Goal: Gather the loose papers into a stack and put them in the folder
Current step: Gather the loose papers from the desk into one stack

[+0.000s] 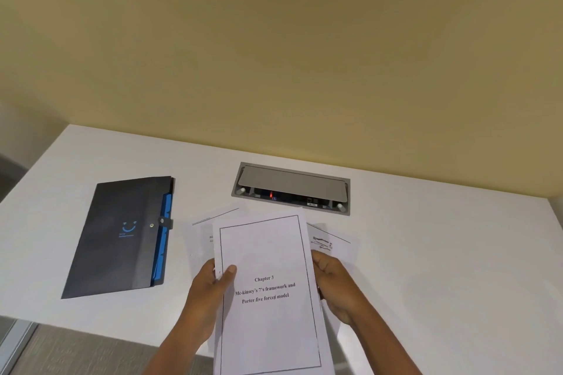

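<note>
The papers (268, 289) are thin white printed sheets with a matt face. The folder (122, 237) looks like dark semi-matt plastic with a faint sheen, blue plastic tabs along its edge and a small shiny metal snap. The table (426, 253) top is smooth, white and matt. The socket box (291, 187) has a brushed grey metal lid.

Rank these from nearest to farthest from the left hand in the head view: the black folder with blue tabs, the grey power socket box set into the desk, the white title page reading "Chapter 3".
1. White title page: held by the left hand.
2. Black folder with blue tabs: to its left, closed, flat on the desk.
3. Grey power socket box: farther back, by the wall.
</note>
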